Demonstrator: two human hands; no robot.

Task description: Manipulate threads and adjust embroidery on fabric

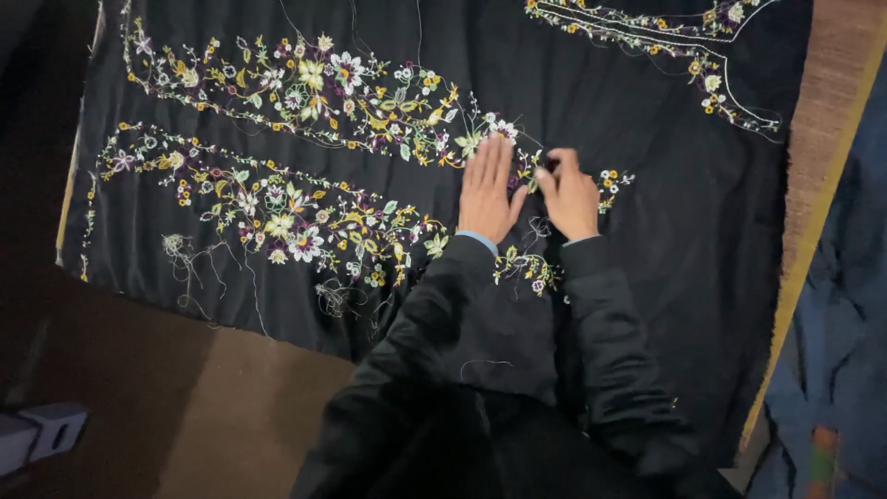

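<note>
A large black cloth point(647, 212) lies spread flat, embroidered with bands of yellow, white, purple and green flowers point(305, 83). My left hand point(487, 189) rests flat on the cloth, fingers straight and together, pressing beside the embroidery. My right hand point(570, 194) sits just to its right with fingers bent, fingertips pinched at a small spot of the embroidery near a flower; whatever it pinches is too small to make out. Both arms wear dark sleeves, with a blue cuff at the left wrist.
Loose pale threads point(185, 254) lie tangled on the cloth at lower left. A brown surface point(212, 407) shows below the cloth. A wooden edge point(822, 194) runs along the right, with blue fabric point(850, 305) beyond. A grey-white box point(42, 432) sits at bottom left.
</note>
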